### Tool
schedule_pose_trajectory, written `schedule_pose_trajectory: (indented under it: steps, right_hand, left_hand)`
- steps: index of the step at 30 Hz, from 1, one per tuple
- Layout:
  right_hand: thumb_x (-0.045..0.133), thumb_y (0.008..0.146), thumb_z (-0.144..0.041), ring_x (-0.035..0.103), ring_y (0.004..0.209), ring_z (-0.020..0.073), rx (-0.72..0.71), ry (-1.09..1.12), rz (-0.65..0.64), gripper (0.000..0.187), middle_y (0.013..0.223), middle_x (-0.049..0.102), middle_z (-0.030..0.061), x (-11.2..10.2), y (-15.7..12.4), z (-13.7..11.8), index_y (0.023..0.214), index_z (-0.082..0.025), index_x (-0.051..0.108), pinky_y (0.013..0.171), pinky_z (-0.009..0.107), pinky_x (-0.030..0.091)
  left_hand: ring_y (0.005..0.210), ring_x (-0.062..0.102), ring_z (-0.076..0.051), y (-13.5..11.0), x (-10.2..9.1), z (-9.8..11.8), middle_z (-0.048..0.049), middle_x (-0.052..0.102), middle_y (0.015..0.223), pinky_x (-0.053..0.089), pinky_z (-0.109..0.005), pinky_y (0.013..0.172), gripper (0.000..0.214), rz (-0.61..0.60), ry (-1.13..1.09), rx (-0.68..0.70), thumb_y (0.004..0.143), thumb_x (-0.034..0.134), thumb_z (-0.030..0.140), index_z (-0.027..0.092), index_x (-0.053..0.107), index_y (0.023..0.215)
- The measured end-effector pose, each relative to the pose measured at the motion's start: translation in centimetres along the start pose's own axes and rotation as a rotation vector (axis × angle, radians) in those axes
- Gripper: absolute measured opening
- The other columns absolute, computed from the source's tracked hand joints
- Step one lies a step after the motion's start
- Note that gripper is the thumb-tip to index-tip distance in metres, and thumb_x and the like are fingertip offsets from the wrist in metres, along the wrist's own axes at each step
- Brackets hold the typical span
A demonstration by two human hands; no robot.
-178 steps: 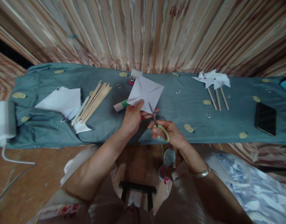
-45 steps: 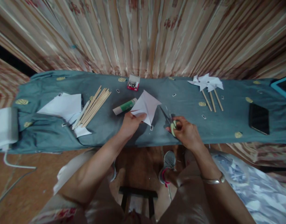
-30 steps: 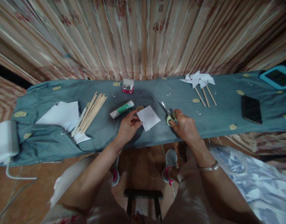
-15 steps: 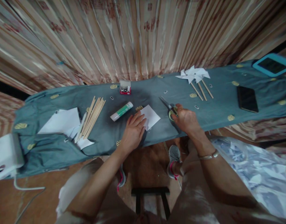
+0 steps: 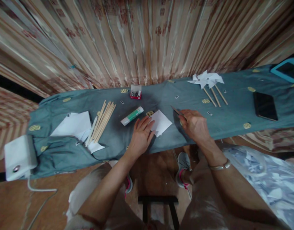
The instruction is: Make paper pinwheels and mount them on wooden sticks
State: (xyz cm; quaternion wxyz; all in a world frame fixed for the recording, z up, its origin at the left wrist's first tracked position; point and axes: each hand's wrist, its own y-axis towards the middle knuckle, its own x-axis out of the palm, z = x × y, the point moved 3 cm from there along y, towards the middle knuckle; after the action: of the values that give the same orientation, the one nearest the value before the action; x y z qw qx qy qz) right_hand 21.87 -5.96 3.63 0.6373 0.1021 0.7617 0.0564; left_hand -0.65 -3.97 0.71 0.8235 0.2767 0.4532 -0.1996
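Observation:
A white paper square (image 5: 162,122) lies flat on the blue-grey cloth (image 5: 118,140) of the long table. My left hand (image 5: 141,135) rests flat beside it, fingers stretched out and touching its left edge. My right hand (image 5: 195,124) lies over the scissors (image 5: 177,111); only the blade tips stick out to its upper left, and the handles are hidden under the fingers. A green glue stick (image 5: 132,115) lies just beyond my left hand.
Wooden sticks (image 5: 104,120) and loose white paper (image 5: 73,125) lie at the left. A small box of pins (image 5: 135,93) is at the back. Finished paper pinwheels (image 5: 206,80), a black phone (image 5: 265,105) and a tablet (image 5: 287,68) lie at the right. A white box (image 5: 19,156) stands at the table's left end.
The paper was held up and cut, then laid flat on the cloth. My left hand flattened beside it. My right hand lowered the scissors onto the table and now covers their handles.

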Motion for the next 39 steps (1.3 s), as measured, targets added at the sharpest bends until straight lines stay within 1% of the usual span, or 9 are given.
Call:
schedule_pose_trajectory:
  steps: [5, 10, 15, 21, 24, 28, 35, 37, 39]
  right_hand:
    - [0.041, 0.098, -0.026, 0.066, 0.111, 0.0273, -0.237, 0.209, 0.088, 0.034, 0.117, 0.073, 0.0154, 1.7, 0.1, -2.4, 0.111, -0.012, 0.07, 0.102, 0.041, 0.049]
    - [0.045, 0.097, -0.028, 0.07, 0.103, 0.0289, -0.29, 0.297, 0.159, 0.032, 0.111, 0.075, 0.0162, 3.0, 0.4, -3.2, 0.108, -0.013, 0.071, 0.096, 0.046, 0.054]
    - [0.049, 0.095, -0.027, 0.069, 0.107, 0.0306, -0.271, 0.412, 0.116, 0.031, 0.111, 0.075, 0.0167, 3.2, 0.6, -4.1, 0.108, -0.012, 0.072, 0.098, 0.047, 0.053]
    - [0.064, 0.086, -0.038, 0.072, 0.086, 0.0228, 0.068, 0.956, -0.105, 0.024, 0.096, 0.077, 0.0077, 4.2, 0.7, -6.3, 0.099, -0.02, 0.073, 0.084, 0.039, 0.056]
    - [0.077, 0.074, -0.049, 0.07, 0.09, 0.0199, 0.153, 1.457, -0.286, 0.038, 0.098, 0.076, 0.005, 4.5, 0.8, -8.0, 0.099, -0.022, 0.071, 0.085, 0.035, 0.055]
    - [0.08, 0.072, -0.049, 0.067, 0.074, 0.015, 0.201, 1.785, -0.501, 0.034, 0.082, 0.074, -0.0002, 4.3, 0.8, -9.4, 0.092, -0.022, 0.072, 0.081, 0.033, 0.054]
    - [0.086, 0.068, -0.043, 0.064, 0.063, 0.0113, 0.489, 1.964, -0.348, 0.03, 0.074, 0.074, 0.0, 4.1, 1.5, -7.7, 0.081, -0.019, 0.074, 0.063, 0.024, 0.054]
    - [0.086, 0.067, -0.045, 0.066, 0.065, 0.011, 0.583, 2.024, -0.295, 0.031, 0.076, 0.075, -0.0004, 4.2, 1.8, -6.9, 0.081, -0.02, 0.073, 0.064, 0.022, 0.056]
    - [0.085, 0.068, -0.049, 0.068, 0.067, 0.0111, 0.644, 2.093, -0.309, 0.034, 0.077, 0.075, 0.0, 4.3, 1.9, -6.4, 0.081, -0.02, 0.072, 0.064, 0.021, 0.057]
  left_hand:
    - [0.129, 0.051, -0.029, 0.0, -3.3, -4.6, -0.0127, 0.059, 0.135, 0.04, -0.048, 0.111, 0.043, 0.259, 0.065, -0.189, 0.091, 0.058, 0.03, 0.018, 0.055, 0.132]
    - [0.112, 0.06, -0.032, -0.2, -3.4, -8.2, -0.0142, 0.068, 0.115, 0.045, -0.047, 0.102, 0.038, 0.184, 0.158, -0.35, 0.084, 0.065, 0.029, 0.014, 0.063, 0.118]
    - [0.102, 0.062, -0.03, 0.0, -3.3, -8.6, -0.0131, 0.07, 0.103, 0.048, -0.044, 0.094, 0.028, 0.202, 0.025, -0.412, 0.083, 0.063, 0.029, 0.015, 0.069, 0.106]
    - [0.068, 0.06, -0.017, 0.4, -3.3, -6.2, -0.0019, 0.067, 0.074, 0.046, -0.029, 0.067, 0.038, 0.252, -0.725, -0.592, 0.076, 0.069, 0.046, 0.015, 0.072, 0.098]
    - [0.059, 0.055, -0.012, 0.8, -2.4, -4.0, -0.0004, 0.064, 0.065, 0.043, -0.025, 0.061, 0.039, 0.113, -1.111, -0.609, 0.075, 0.071, 0.051, 0.015, 0.074, 0.091]
    - [0.052, 0.049, -0.009, 1.2, -1.1, -2.0, 0.0004, 0.059, 0.057, 0.038, -0.022, 0.052, 0.043, -0.043, -1.361, -0.598, 0.074, 0.073, 0.057, 0.014, 0.072, 0.076]
    - [0.049, 0.049, -0.008, 1.3, -1.2, -2.3, -0.0034, 0.067, 0.068, 0.038, -0.022, 0.049, 0.042, -0.004, -1.324, -0.615, 0.077, 0.07, 0.055, 0.013, 0.071, 0.079]
    - [0.053, 0.054, -0.011, 1.1, -1.9, -3.6, -0.0053, 0.072, 0.08, 0.044, -0.025, 0.052, 0.041, 0.078, -1.149, -0.62, 0.08, 0.067, 0.053, 0.015, 0.072, 0.095]
    - [0.063, 0.062, -0.016, 0.8, -2.7, -5.1, -0.0047, 0.073, 0.085, 0.051, -0.029, 0.062, 0.038, 0.148, -0.803, -0.578, 0.083, 0.064, 0.048, 0.018, 0.071, 0.105]
